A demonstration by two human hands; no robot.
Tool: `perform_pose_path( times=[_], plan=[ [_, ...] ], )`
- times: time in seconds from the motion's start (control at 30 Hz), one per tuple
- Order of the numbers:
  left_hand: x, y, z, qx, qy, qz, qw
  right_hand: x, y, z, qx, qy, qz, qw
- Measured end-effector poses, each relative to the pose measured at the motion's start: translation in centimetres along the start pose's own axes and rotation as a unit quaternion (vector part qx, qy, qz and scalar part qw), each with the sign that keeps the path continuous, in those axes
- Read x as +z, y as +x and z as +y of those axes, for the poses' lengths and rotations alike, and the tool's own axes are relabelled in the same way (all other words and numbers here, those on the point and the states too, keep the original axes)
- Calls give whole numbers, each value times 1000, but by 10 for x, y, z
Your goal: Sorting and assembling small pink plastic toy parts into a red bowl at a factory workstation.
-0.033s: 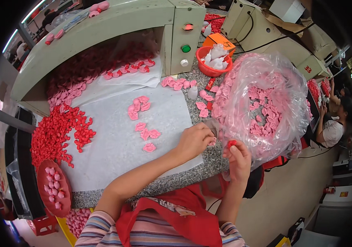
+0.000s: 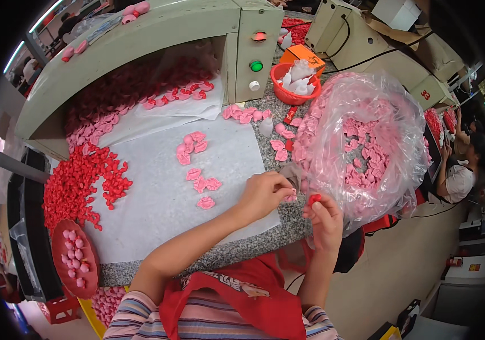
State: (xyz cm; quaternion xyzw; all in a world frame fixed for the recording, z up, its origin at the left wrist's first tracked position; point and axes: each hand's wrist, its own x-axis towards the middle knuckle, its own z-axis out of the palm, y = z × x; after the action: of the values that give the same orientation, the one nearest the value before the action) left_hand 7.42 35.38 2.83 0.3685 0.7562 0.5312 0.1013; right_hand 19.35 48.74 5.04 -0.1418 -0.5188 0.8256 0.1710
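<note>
Near the right end of the worktop, my left hand (image 2: pixel 262 195) pinches a small pink moulded piece (image 2: pixel 291 196). By its fingertips is a greyish-brown scrap (image 2: pixel 292 173), perhaps cloth; whether the fingers hold it I cannot tell. Close by on the right, my right hand (image 2: pixel 327 220) is closed on a small red piece (image 2: pixel 314 199) between thumb and fingers. The two pieces are apart. On the white sheet (image 2: pixel 157 192) left of my hands lie several loose pink pieces (image 2: pixel 199 184). A clear bag of pink pieces (image 2: pixel 361 147) stands just beyond my right hand.
A red heap of small pieces (image 2: pixel 81 187) covers the sheet's left side, with a red dish (image 2: pixel 86 286) of pink balls below. Across the back stands a pale green arched machine (image 2: pixel 157 28). An orange-red basket (image 2: pixel 293 97) holds white bottles. Another person (image 2: pixel 458 175) sits far right.
Both hands have shifted slightly left, and the red piece is a little closer to the pink one. More of the greyish-brown scrap shows.
</note>
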Motion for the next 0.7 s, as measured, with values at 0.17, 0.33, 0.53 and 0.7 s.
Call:
perform_pose_path(
  times=[0.17, 0.33, 0.53, 0.7],
  plan=[
    [-64, -34, 42, -226, -305, -37, 924, 41, -4, 13, 50, 48, -89, 994],
    [-83, -52, 62, -145, -236, 64, 959, 68, 3, 21, 79, 72, -128, 986],
    [-89, -57, 60, -103, -166, 107, 975, 72, -2, 30, 102, 57, -145, 982],
    [-86, -48, 47, -103, -74, 125, 984, 69, -1, 36, 108, 50, -126, 985]
  ],
)
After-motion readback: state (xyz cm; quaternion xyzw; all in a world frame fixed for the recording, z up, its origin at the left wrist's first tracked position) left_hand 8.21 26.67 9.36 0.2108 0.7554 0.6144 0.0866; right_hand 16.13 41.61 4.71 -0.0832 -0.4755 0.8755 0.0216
